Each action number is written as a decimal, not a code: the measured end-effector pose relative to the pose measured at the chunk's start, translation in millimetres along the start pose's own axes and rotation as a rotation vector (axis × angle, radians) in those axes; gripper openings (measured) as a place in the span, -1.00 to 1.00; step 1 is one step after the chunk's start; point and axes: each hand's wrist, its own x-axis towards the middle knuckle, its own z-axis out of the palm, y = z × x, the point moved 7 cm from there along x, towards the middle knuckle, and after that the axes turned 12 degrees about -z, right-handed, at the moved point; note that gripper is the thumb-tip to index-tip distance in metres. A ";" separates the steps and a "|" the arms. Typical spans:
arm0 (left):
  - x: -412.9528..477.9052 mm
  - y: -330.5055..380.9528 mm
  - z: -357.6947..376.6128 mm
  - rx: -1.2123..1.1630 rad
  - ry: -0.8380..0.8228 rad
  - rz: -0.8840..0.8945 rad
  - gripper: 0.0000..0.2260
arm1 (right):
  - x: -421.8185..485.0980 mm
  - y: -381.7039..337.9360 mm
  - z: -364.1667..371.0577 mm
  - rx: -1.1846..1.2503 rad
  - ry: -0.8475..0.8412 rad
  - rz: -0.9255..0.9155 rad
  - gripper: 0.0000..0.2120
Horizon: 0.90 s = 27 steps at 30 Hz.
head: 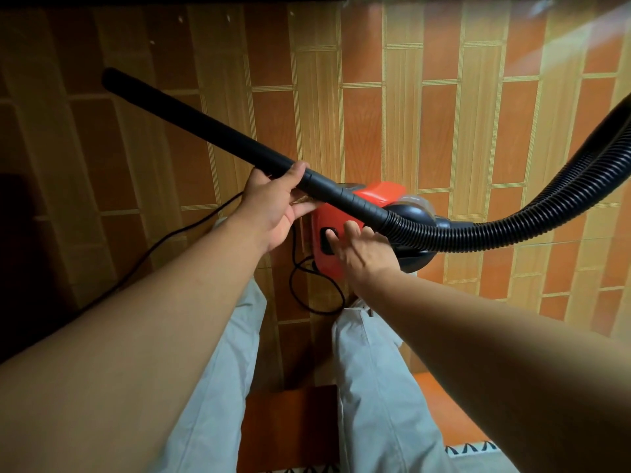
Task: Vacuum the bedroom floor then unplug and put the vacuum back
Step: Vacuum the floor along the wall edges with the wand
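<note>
step: I'm reaching for the power switch (329, 240) on the vacuum (362, 230); can't tell if it's going on or off.
vacuum: sitting on the floor (444, 131) just ahead of my legs, red body, black front end.
left hand (276, 199): I'm holding the black tube (205, 128), fingers curled loosely round it near the hose joint, thumb on top; tube is angling up-left, tip off the floor.
right hand (358, 247): fingers spread open, gripping nothing, fingertips touching or nearly on the switch panel.
hose (512, 230): looping right and up, crossing over the vacuum body.
cord (314, 288): trailing left and coiling by my feet.
how-to: I'm judging one firm fingertip press is enough, w/o shoving the body; keep the tube steady and the hose off the switch.
risk: cord loop near my feet, prob a trip hazard.
</note>
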 end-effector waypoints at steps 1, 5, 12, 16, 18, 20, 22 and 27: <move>-0.1 -1.2 -0.2 0.002 -0.001 -0.001 -0.65 | -1.0 -0.8 2.3 0.009 -0.001 -0.002 -0.32; -1.2 -6.1 -0.2 0.014 0.001 -0.007 -0.65 | -9.3 -12.4 16.4 0.003 -0.034 -0.060 -0.36; -0.6 -11.8 0.4 0.014 -0.008 -0.012 -0.62 | -12.3 -23.8 24.5 0.013 -0.022 -0.093 -0.47; 0.0 -13.5 -2.6 0.003 0.000 -0.020 -0.67 | -12.6 -23.0 22.3 0.052 0.007 -0.085 -0.58; -0.8 -14.3 -3.9 0.019 0.004 -0.020 -0.67 | -12.2 -22.8 21.4 0.070 0.009 -0.074 -0.61; -1.5 -15.7 -4.2 0.033 0.008 -0.022 -0.64 | -11.5 -22.4 21.3 0.090 0.006 -0.062 -0.61; -1.8 -16.4 -4.2 0.035 0.012 -0.024 -0.62 | -10.1 -22.4 22.3 0.083 0.000 -0.053 -0.57; -2.0 -16.3 -3.2 0.015 0.014 -0.026 -0.65 | -6.1 -23.4 26.2 0.055 -0.030 -0.043 -0.52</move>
